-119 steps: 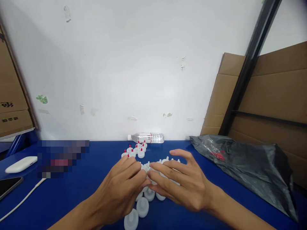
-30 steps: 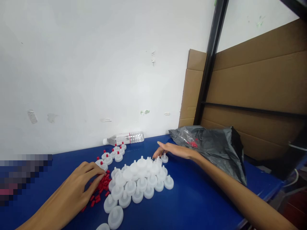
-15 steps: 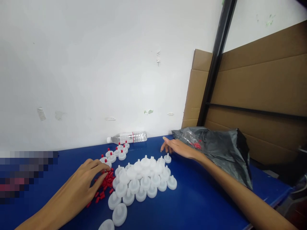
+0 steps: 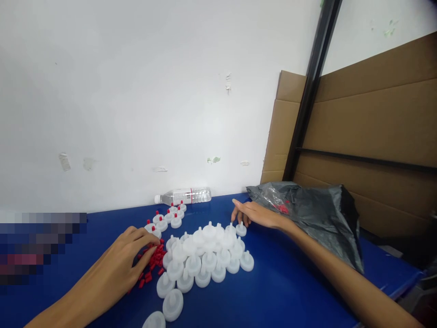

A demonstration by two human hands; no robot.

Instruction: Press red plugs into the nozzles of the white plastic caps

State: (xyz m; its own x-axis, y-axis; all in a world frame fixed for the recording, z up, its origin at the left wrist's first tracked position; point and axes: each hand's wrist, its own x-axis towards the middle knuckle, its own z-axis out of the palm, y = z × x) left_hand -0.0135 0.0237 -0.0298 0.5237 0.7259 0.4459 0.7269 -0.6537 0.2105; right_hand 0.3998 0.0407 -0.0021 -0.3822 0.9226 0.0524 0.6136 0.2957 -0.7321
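On the blue desk (image 4: 102,223), at left, we see the left hand (image 4: 126,255) poised over the pile of red caps (image 4: 157,260), thumb and forefinger nearly together; we cannot tell whether a cap is between them. Just beyond the fingers stand the capped lids (image 4: 161,226), each with a red tip. Behind these, the bottle (image 4: 184,197) lies on its side. To the right of the caps, we find the white lids (image 4: 209,259) heaped in the middle, nozzles mostly upward. At the heap's far right, the right hand (image 4: 251,212) hangs with bent fingers at one lid (image 4: 241,230); we cannot tell whether they grip it. Further right lies the dark bag (image 4: 317,228).
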